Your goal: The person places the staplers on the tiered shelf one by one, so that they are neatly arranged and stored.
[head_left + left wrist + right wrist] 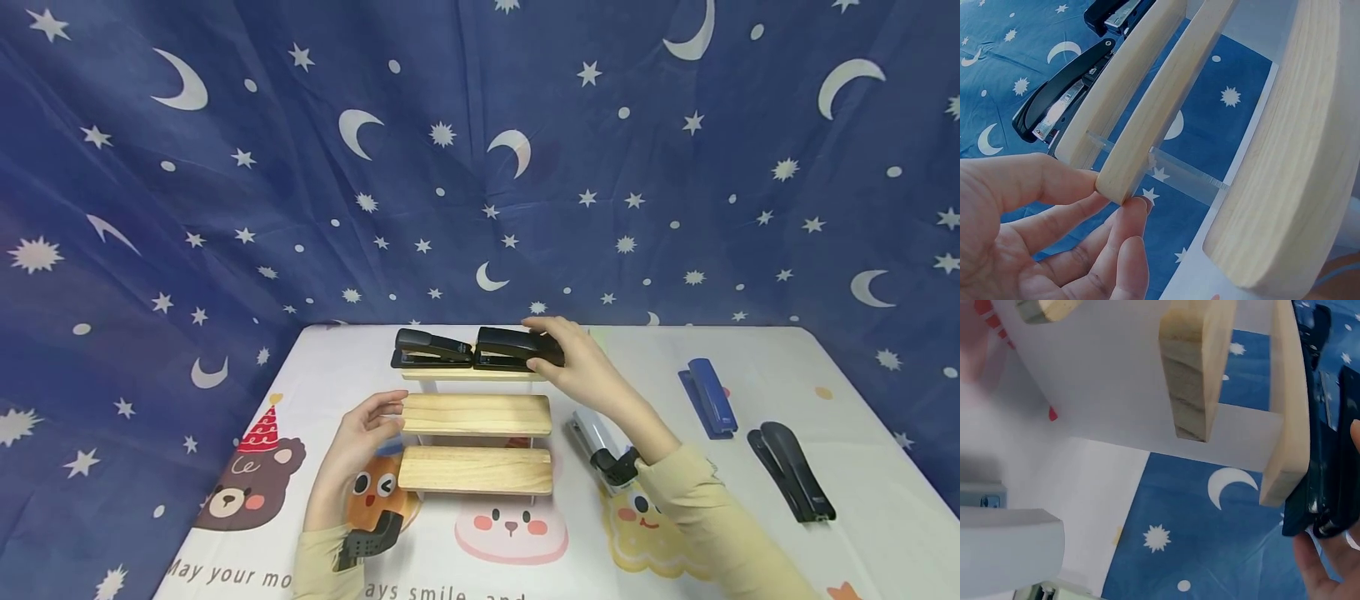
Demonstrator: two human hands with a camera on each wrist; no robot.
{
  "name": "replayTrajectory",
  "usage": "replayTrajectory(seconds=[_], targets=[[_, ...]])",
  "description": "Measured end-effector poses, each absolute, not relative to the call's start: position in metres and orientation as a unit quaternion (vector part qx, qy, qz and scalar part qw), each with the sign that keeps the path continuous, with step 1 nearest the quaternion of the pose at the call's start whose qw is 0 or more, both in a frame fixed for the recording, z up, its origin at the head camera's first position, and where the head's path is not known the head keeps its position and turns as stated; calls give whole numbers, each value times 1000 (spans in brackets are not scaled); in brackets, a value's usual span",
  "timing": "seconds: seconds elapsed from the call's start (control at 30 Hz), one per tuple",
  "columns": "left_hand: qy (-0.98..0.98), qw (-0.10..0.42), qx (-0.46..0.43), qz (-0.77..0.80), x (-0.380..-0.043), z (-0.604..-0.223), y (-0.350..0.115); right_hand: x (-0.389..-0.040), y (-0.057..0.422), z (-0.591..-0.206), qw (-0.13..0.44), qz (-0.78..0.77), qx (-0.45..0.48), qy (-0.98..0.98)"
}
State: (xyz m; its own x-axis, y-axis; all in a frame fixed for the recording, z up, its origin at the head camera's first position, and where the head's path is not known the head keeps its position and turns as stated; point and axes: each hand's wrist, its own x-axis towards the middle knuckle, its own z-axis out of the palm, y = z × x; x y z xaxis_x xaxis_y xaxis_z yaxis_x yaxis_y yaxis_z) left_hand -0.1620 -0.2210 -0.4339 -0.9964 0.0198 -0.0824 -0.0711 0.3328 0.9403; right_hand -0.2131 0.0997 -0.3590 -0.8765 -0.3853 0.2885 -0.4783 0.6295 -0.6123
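Observation:
A three-tier wooden display stand (476, 472) stands on the table. My left hand (366, 433) pinches the left end of its middle board (1124, 181) between thumb and fingers. On the top board (450, 376) two black staplers lie in a row, end to end. The left one (431, 343) is untouched. My right hand (573, 354) grips the outer end of the right black stapler (504, 343), thumb in front and fingers behind. In the right wrist view that stapler (1335, 481) lies along the top board, its end just past the board's end.
To the stand's right lie a grey stapler (590, 435), partly behind the right forearm, a blue stapler (711, 398) and another black stapler (791, 471). A printed white cloth (247, 567) covers the table. Behind hangs a blue curtain (450, 208) with moons and stars.

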Motion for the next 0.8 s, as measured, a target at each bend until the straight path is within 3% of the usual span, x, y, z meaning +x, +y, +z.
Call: replayTrajectory(seconds=[0.43, 0.8], targets=[[815, 28, -13, 578, -161, -436, -220, -201, 125, -374, 104, 436, 210, -869], [817, 32, -19, 575, -161, -435, -220, -178, 152, -400, 173, 447, 162, -863]])
